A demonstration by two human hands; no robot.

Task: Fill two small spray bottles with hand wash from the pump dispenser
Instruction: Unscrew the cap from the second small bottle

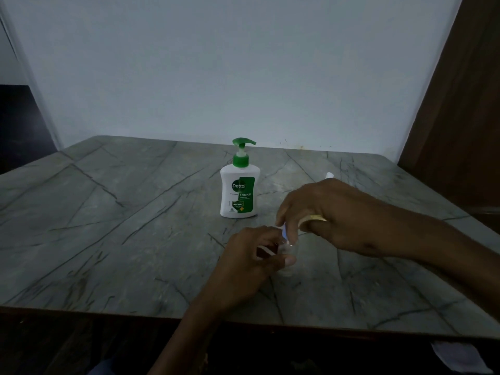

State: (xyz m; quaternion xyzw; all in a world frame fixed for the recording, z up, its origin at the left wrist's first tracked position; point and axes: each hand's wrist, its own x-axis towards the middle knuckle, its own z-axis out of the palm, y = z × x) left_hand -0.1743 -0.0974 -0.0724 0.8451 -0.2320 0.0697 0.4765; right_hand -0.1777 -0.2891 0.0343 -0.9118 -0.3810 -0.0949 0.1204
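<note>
A white Dettol pump dispenser with a green pump head stands upright mid-table. In front of it, to its right, my left hand grips a small clear spray bottle by its body. My right hand comes from the right and pinches the bottle's white-blue top between thumb and fingers. A yellow ring shows on that hand. Behind my right hand only the white tip of a second small bottle is visible; the rest is hidden.
The grey marble-patterned table spreads wide to the left. A pale wall rises behind it and a brown wooden panel stands at the right. The table's front edge runs near the frame's bottom, with a white scrap below it.
</note>
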